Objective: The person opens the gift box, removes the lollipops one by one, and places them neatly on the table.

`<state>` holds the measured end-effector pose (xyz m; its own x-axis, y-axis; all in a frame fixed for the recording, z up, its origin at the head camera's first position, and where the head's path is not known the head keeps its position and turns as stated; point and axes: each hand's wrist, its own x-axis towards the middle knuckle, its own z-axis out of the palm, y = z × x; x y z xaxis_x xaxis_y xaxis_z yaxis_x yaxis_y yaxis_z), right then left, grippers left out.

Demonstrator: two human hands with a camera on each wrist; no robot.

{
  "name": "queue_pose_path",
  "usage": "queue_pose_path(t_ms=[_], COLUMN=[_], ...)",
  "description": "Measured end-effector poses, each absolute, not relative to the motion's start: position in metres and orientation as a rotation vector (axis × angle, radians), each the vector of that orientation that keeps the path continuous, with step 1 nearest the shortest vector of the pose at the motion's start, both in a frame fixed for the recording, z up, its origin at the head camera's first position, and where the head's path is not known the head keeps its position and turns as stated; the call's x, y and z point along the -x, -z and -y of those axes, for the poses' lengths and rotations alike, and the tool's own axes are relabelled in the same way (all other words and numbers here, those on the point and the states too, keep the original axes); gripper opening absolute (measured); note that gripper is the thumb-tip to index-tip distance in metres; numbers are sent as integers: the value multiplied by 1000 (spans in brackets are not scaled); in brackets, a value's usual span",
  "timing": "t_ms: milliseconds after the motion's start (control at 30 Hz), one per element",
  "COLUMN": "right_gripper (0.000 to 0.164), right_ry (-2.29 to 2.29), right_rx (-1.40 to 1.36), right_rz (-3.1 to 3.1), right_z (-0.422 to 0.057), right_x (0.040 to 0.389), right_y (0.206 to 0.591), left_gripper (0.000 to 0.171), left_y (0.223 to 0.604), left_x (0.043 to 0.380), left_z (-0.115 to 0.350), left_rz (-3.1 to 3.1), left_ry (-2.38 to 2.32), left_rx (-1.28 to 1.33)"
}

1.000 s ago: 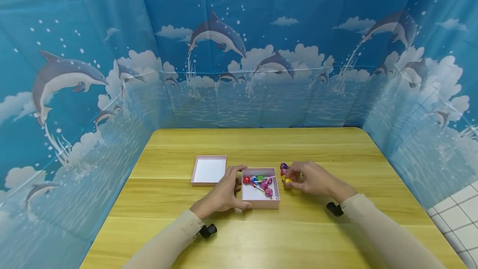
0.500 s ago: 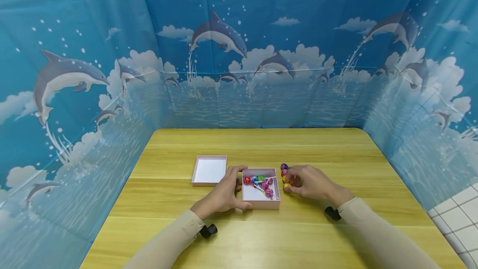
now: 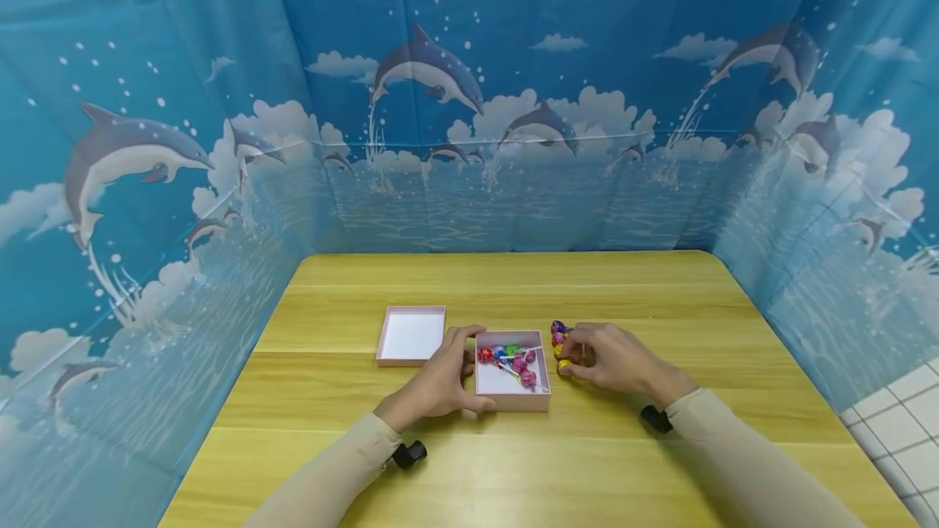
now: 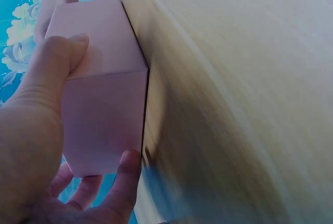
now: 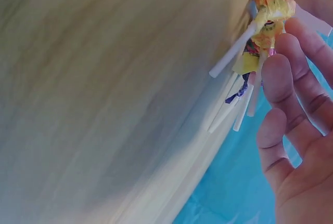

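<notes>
My left hand (image 3: 438, 383) grips a square pink box (image 3: 513, 402), thumb on its near side and fingers round its left and far sides. Several wrapped lollipops lie inside, among them a red one (image 3: 485, 354), a green one (image 3: 512, 350) and a pink one (image 3: 528, 378). Right of the box, my right hand (image 3: 616, 358) pinches a yellow lollipop (image 5: 273, 0) by its wrapped head between thumb and forefinger. Its white stick (image 5: 231, 52) points away from the thumb. Close behind it are more lollipops, including a purple one (image 3: 558, 327), partly hidden by my fingers.
The box's shallow pink lid (image 3: 412, 336) lies inside-up on the wooden table (image 3: 469, 463), left of the box. A blue dolphin-print curtain (image 3: 469, 186) surrounds the table's back and sides. White floor tiles (image 3: 898, 414) show at the right.
My right hand has shifted slightly, and the yellow lollipop nearest me now shows more clearly at its fingertips. My left hand and the box stay where they were.
</notes>
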<state>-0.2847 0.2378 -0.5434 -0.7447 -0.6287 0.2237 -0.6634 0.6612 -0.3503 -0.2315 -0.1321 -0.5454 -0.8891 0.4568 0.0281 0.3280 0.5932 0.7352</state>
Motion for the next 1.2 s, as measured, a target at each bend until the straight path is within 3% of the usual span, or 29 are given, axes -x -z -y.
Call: queue_pose_path(t_ms=[467, 867, 1200], right_gripper=[20, 22, 19], right_ry=[-654, -636, -542], right_rx=[-1122, -1363, -1606], right_rz=[2764, 2743, 2748], right_z=[-227, -199, -173], right_x=[285, 291, 298], right_y=[520, 485, 477], left_gripper=[123, 122, 121], left_y=[547, 543, 546], left_x=[231, 232, 231], left_z=[134, 133, 133], left_rz=[-2630, -2634, -2645], left_ry=[-1208, -1193, -1197], left_rx=[-664, -657, -674])
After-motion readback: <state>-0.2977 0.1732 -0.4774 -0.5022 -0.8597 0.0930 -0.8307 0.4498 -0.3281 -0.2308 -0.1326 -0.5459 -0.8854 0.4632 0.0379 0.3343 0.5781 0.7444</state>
